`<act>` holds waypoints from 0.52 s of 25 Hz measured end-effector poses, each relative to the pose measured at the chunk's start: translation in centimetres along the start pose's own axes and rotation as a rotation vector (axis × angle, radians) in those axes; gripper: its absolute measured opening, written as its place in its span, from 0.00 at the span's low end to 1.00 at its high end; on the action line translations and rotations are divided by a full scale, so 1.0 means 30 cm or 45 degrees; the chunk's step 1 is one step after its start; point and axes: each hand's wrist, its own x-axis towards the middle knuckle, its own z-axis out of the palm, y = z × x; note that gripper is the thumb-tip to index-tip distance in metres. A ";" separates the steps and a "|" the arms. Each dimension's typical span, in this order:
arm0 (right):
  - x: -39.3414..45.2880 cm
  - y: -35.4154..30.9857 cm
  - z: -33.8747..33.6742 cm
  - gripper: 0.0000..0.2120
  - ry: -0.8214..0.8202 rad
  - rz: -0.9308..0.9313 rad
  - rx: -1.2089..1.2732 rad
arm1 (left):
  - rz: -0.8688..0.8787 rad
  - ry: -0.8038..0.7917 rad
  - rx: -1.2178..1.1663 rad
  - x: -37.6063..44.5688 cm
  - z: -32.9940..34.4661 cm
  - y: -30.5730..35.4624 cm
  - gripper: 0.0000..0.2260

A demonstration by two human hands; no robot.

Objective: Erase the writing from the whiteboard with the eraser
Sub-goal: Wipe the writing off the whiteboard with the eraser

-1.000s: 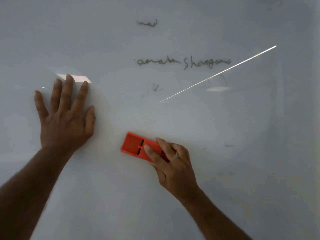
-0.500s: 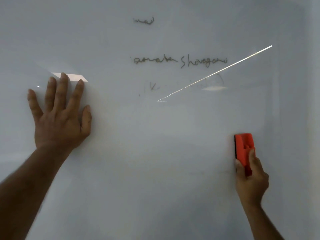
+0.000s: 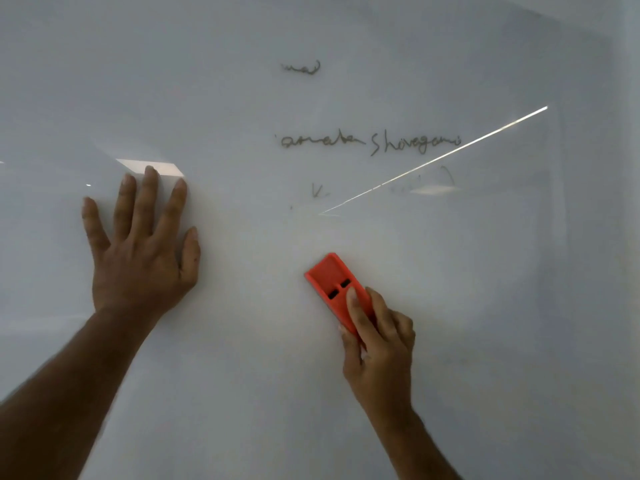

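The whiteboard fills the view. A line of dark handwriting runs across its upper middle, a short scribble sits above it, and faint remnants lie just below. My right hand grips a red eraser pressed to the board at lower centre, tilted up to the left, below all the writing. My left hand lies flat on the board at the left, fingers spread, holding nothing.
A bright diagonal light reflection crosses the board under the handwriting. A pale rectangular reflection shows just above my left fingertips. The board's right edge is faintly visible.
My right hand swept the eraser from centre to the far right and back to centre, now tilted up-left. A faint mark at right is gone. My left hand stayed flat.
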 end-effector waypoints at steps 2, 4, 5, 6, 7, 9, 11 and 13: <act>0.151 -0.007 0.009 0.21 0.005 -0.095 -0.045 | 0.007 0.014 0.016 -0.001 -0.003 0.004 0.29; 0.305 0.013 0.009 0.22 0.017 -0.126 -0.088 | 0.003 0.022 0.022 0.000 -0.007 0.008 0.29; 0.380 0.031 0.007 0.23 0.016 -0.118 -0.108 | 0.002 0.023 0.027 0.002 -0.010 0.009 0.29; 0.449 0.055 0.002 0.24 0.011 -0.092 -0.126 | 0.001 0.023 0.032 0.004 -0.013 0.011 0.29; 0.513 0.085 -0.004 0.25 0.012 -0.050 -0.152 | 0.001 0.023 0.037 0.006 -0.015 0.011 0.29; 0.614 0.152 -0.021 0.26 0.041 0.049 -0.233 | -0.001 0.021 0.056 0.011 -0.019 0.011 0.30; 0.689 0.218 -0.039 0.27 0.068 0.148 -0.293 | 0.006 0.014 0.086 0.023 -0.025 0.004 0.30; 0.750 0.273 -0.054 0.28 0.078 0.266 -0.327 | 0.021 0.000 0.108 0.045 -0.032 -0.002 0.30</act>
